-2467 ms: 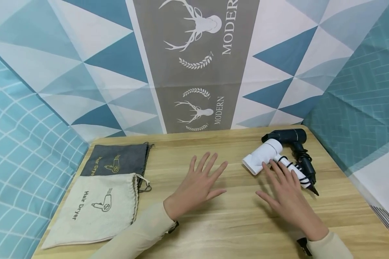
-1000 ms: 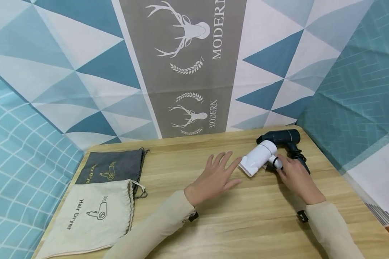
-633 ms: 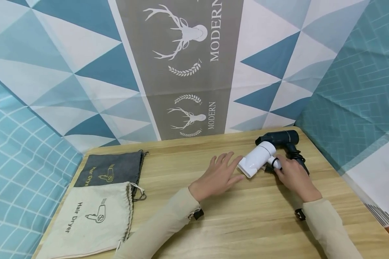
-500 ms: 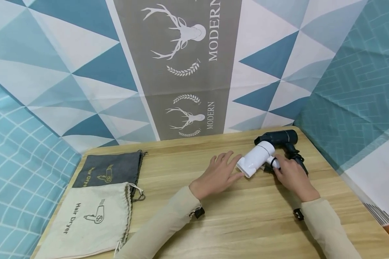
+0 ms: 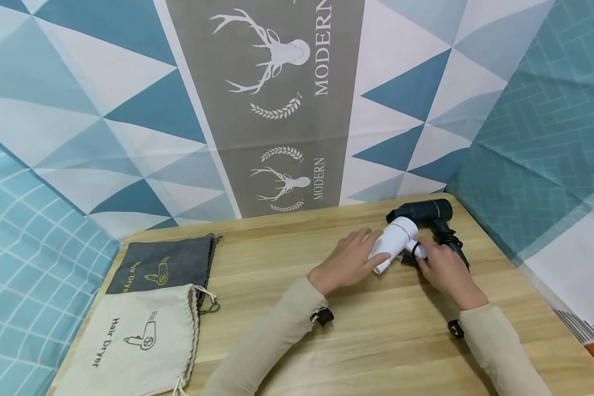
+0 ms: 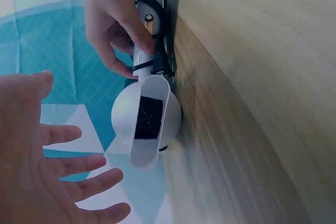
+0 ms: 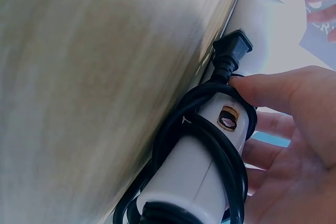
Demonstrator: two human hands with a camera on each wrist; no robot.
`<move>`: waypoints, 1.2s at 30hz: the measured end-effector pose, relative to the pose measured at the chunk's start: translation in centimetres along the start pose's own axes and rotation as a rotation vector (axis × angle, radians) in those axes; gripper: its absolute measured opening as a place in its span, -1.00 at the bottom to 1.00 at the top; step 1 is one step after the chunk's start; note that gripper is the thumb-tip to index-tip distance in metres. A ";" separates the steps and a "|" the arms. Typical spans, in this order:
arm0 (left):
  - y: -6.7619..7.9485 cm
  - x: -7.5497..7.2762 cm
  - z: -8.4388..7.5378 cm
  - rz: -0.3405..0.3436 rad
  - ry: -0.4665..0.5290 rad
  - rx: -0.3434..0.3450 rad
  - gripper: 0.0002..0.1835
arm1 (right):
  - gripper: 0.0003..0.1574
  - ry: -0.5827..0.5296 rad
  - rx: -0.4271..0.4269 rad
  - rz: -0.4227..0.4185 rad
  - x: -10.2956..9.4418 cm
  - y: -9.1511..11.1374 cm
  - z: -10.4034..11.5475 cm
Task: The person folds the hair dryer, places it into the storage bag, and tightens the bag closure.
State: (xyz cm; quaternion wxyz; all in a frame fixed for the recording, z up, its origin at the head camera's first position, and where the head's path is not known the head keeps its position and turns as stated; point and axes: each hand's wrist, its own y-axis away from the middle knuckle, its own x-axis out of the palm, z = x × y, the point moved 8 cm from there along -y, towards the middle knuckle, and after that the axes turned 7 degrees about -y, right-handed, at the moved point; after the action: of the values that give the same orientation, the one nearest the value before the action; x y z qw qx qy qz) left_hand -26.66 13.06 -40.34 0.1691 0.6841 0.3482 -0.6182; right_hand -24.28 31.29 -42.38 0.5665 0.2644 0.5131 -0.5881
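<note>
A white hair dryer [image 5: 400, 232] lies on the wooden table at the right, its nozzle pointing toward the near left. My right hand [image 5: 444, 268] grips its handle, thumb on one side and fingers on the other, as the right wrist view shows. Black cord [image 7: 210, 145] winds around that handle, with the plug [image 7: 231, 50] beside the thumb. My left hand [image 5: 350, 261] is at the nozzle end, fingers spread; in the left wrist view they stand apart and curl round nothing. Just behind lies a black hair dryer [image 5: 423, 210], its handle partly hidden by my right hand.
A dark grey drawstring bag [image 5: 178, 256] and a cream drawstring bag [image 5: 173, 335], both printed "Hair Dryer", lie overlapping on the table's left. Patterned cloth walls [image 5: 322, 115] enclose the table [image 5: 277, 258] at the back and sides.
My right hand has moved onto the white dryer's handle and taken hold of it. My left hand has moved right to the nozzle. The head view has shifted slightly.
</note>
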 end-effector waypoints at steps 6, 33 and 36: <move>-1.6 0.5 -0.1 -0.020 0.037 -0.005 -0.29 | -0.44 0.002 -0.014 -0.006 0.0 -0.1 0.1; -2.1 5.3 -0.2 0.102 0.104 -0.024 -0.22 | -0.46 0.012 0.004 -0.002 0.1 0.1 0.2; -2.3 5.4 0.4 0.091 0.263 -0.006 -0.19 | -0.45 0.025 0.015 0.008 0.3 0.0 0.2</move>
State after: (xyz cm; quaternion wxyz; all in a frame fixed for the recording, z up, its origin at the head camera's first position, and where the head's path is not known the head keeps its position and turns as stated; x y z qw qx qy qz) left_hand -28.62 15.86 -45.12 0.1520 0.7738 0.3377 -0.5139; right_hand -24.30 30.98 -42.54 0.5603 0.2781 0.5149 -0.5862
